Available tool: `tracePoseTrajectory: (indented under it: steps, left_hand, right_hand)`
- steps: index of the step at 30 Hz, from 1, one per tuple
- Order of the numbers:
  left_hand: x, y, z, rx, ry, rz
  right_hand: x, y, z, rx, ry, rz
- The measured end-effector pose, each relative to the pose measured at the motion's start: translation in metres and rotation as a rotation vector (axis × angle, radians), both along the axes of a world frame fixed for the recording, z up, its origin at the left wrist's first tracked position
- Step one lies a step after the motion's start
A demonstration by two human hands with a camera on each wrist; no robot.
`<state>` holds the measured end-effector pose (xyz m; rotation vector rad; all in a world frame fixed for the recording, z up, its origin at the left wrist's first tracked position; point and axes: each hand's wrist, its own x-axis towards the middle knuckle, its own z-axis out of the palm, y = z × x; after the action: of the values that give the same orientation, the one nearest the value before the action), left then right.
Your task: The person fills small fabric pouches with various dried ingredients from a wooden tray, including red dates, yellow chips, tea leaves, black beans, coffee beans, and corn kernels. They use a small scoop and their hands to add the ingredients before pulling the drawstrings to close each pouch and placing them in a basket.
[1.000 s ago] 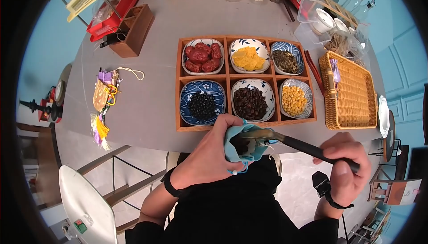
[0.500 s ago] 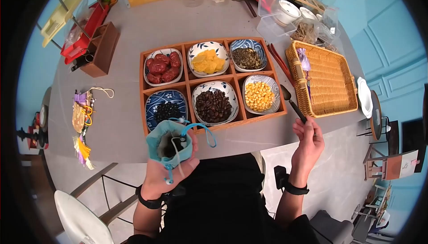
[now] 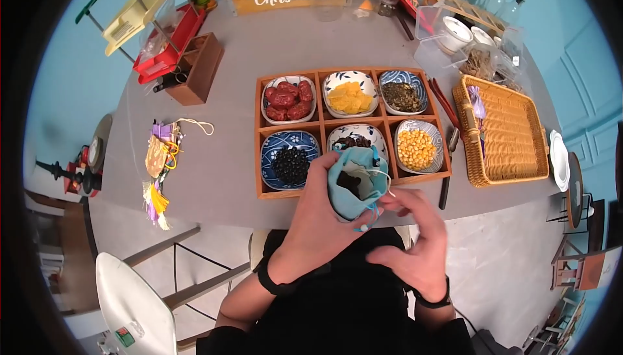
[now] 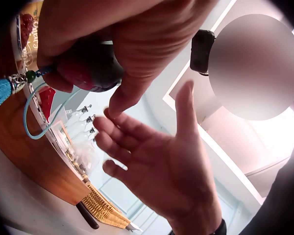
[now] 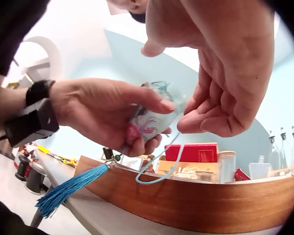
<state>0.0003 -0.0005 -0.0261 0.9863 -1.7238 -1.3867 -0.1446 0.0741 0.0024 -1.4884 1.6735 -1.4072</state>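
Observation:
A light blue drawstring pouch (image 3: 350, 206) stands mouth up in my left hand (image 3: 308, 225), whose fingers and thumb curl round its sides. Something dark shows inside the pouch. Below the pouch hangs a blue tassel (image 5: 73, 188), and a pale blue cord (image 5: 159, 180) loops from it. My right hand (image 3: 418, 244) is beside the pouch, thumb spread wide and fingertips close to its cord. A spoon (image 3: 445, 189) with a black handle lies between the tray and the basket. The pouch partly covers the bowl of dark brown beans (image 3: 350, 141).
A six-part wooden tray (image 3: 259, 195) holds bowls of red dates (image 3: 289, 100), yellow pieces (image 3: 350, 97), dried dark bits (image 3: 401, 96), black beans (image 3: 290, 165) and corn kernels (image 3: 416, 149). A wicker basket (image 3: 513, 134) stands right; tasselled sachets (image 3: 158, 160) lie left.
My right hand has put the black-handled spoon down right of the tray and come back empty to the pouch. My left hand still holds the pouch, first swung left, now back over the tray's front edge.

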Motion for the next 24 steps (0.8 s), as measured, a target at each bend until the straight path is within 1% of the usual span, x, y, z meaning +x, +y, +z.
tracePoseTrajectory:
  steps: [1, 2, 4, 5, 6, 7, 8, 9, 10, 11, 12, 14, 15, 17, 19, 21, 24]
  left_hand:
    - [-0.002, 0.002, -0.006, 0.012, 0.015, -0.005]
    - [-0.003, 0.003, -0.009, 0.023, 0.030, -0.005]
    - [0.002, 0.004, -0.009, 0.054, 0.056, -0.030]
    - [0.008, 0.003, -0.011, 0.080, 0.150, -0.109]
    - [0.012, 0.003, -0.013, 0.106, 0.243, -0.191]
    - [0.012, 0.005, -0.013, 0.143, 0.431, -0.181]
    - [0.015, 0.005, -0.013, 0.146, 0.428, -0.185]
    - [0.021, 0.004, -0.012, 0.346, 0.488, -0.127]
    - [0.023, 0.004, -0.011, 0.547, 0.545, -0.066]
    - [0.015, 0.004, -0.008, 0.401, 0.551, 0.016]
    - [0.013, 0.003, -0.010, 0.400, 0.552, 0.016]
    - [0.010, 0.001, -0.016, 0.424, 0.770, 0.081]
    - [0.009, 0.000, -0.014, 0.423, 0.769, 0.083]
    - [0.007, -0.002, -0.009, 0.438, 0.811, 0.184]
    - [0.002, 0.000, -0.003, 0.468, 0.803, 0.188]
    - [-0.001, -0.001, -0.002, 0.497, 0.798, 0.195]
    - [-0.001, -0.004, -0.008, 0.474, 0.802, 0.167]
  right_hand:
    - [0.004, -0.004, 0.002, 0.023, 0.036, 0.055]
    - [0.006, -0.004, -0.004, 0.015, 0.035, 0.052]
    - [0.010, -0.006, -0.017, 0.159, -0.174, -0.051]
    - [0.009, -0.007, -0.020, 0.065, -0.247, -0.040]
    - [0.005, -0.008, -0.021, 0.064, -0.249, -0.040]
    - [0.000, -0.007, -0.021, 0.060, -0.302, 0.015]
    - [-0.004, -0.006, -0.020, 0.056, -0.355, 0.069]
    - [-0.005, -0.006, -0.016, 0.056, -0.407, 0.114]
    - [-0.006, -0.005, -0.016, 0.057, -0.406, 0.113]
    - [-0.007, -0.005, -0.017, 0.057, -0.375, 0.140]
    - [-0.008, -0.005, -0.017, 0.057, -0.344, 0.168]
    - [-0.012, -0.001, -0.016, 0.083, -0.357, 0.154]
    - [-0.013, 0.000, -0.016, 0.109, -0.371, 0.138]
    - [-0.013, 0.001, -0.015, 0.119, -0.421, 0.108]
    - [-0.012, 0.003, -0.016, 0.129, -0.471, 0.070]
    - [-0.011, 0.002, -0.018, 0.083, -0.447, 0.081]
    - [-0.010, 0.003, -0.018, 0.089, -0.479, 0.106]
